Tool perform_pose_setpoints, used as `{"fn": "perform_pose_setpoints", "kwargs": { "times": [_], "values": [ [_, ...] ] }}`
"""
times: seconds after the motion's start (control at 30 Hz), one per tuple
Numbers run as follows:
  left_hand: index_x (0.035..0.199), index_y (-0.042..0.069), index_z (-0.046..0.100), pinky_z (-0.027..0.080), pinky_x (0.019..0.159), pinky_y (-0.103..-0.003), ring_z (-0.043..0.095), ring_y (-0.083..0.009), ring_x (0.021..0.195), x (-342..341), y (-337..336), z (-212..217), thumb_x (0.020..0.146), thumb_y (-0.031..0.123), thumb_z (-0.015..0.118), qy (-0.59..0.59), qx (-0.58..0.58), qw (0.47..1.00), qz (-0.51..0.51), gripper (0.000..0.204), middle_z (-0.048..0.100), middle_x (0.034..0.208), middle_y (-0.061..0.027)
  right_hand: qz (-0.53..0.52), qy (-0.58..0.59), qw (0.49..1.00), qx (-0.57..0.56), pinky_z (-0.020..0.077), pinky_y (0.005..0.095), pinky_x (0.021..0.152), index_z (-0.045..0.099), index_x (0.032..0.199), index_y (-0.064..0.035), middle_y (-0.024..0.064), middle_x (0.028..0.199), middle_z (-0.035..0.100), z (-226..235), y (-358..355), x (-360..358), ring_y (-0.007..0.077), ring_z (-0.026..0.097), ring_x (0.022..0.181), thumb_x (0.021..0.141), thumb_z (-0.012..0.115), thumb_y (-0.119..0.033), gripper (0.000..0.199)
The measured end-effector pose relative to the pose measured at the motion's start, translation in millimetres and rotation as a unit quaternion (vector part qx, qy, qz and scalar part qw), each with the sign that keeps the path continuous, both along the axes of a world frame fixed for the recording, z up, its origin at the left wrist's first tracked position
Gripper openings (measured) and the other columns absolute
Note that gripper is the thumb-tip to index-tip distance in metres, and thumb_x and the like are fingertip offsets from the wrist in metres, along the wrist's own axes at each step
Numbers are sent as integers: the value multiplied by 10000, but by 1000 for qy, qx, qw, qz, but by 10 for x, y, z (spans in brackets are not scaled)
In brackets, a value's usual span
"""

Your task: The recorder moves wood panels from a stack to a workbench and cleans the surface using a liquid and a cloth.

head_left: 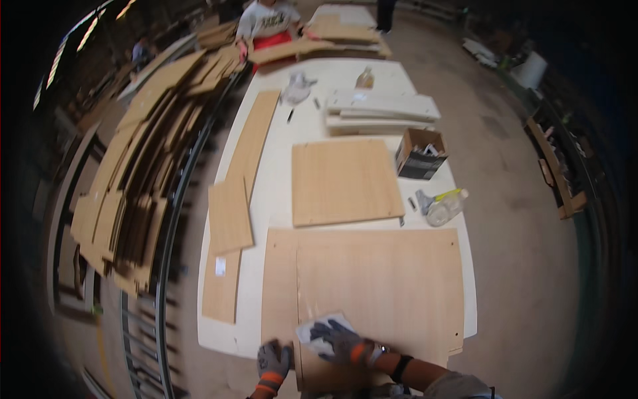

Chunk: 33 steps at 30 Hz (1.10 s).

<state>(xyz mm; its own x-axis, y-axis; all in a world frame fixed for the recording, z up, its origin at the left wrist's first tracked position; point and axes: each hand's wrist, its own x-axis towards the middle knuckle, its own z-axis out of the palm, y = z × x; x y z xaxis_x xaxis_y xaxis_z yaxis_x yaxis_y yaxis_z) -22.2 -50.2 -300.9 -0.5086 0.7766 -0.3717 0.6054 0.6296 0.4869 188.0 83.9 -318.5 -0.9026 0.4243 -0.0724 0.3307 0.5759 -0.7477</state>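
My right hand [340, 340], in a grey glove with an orange cuff, presses a crumpled white cloth [320, 327] onto a large light-wood panel [385, 286]. Its fingers reach over the cloth. A lengthwise seam or edge runs along the panel's left part, beside the cloth. At the panel's near left corner is my left hand [274, 359], gloved alike, its fingers bent against the edge. Small dark holes show near the panel's right corners. Beyond it lies a smaller square wooden panel [345, 183] on the white table [276, 193].
Narrow boards [229, 216] lie along the table's left side. To the right are a clear bottle [446, 209], an open box [421, 156] and stacked white panels [382, 113]. Stacked boards [126, 173] stand left. A person [269, 26] handles boards at the far end.
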Motion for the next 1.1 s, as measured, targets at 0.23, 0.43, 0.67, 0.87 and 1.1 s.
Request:
{"fn": "perform_pose_setpoints", "kwargs": {
  "times": [0.23,0.43,0.67,0.87,1.1],
  "values": [
    [1087,-11,576,464,824,-458,594,-393,911,66,-56,-323,859,602,485,-21,-1,990,-136,660,630,965,-241,-207,-270,915,214,130,496,1140,361,1413,-91,112,1490,309,78,667,595,295,192,1414,880,446,-512,685],
    [1162,34,542,431,923,-461,534,-425,1096,188,-33,-229,903,602,397,-31,-72,993,-90,641,577,1157,-268,-406,-334,827,198,-6,498,1143,242,1480,-96,104,1542,212,-280,854,1164,315,82,1438,908,291,-570,745],
    [1064,41,541,474,785,-469,619,-385,897,378,-15,-343,893,464,471,74,-116,990,-35,462,642,940,-221,-374,-359,819,245,-19,524,1136,308,1461,-115,90,1532,245,-354,-230,1391,306,89,1440,896,322,-577,730],
    [989,63,541,478,772,-479,632,-398,859,479,63,-400,916,430,429,96,-89,991,-18,391,658,905,-209,-317,-365,837,256,-8,539,1131,363,1435,-117,118,1509,286,-233,-1099,1753,306,123,1434,874,362,-591,734],
    [1128,14,538,444,906,-479,587,-428,1016,547,144,-276,896,503,433,72,-92,991,58,551,618,1057,-280,-284,-272,880,266,70,495,1147,445,1376,-109,113,1492,318,-124,-1203,2076,286,181,1418,880,419,-535,654]
  ]
}}
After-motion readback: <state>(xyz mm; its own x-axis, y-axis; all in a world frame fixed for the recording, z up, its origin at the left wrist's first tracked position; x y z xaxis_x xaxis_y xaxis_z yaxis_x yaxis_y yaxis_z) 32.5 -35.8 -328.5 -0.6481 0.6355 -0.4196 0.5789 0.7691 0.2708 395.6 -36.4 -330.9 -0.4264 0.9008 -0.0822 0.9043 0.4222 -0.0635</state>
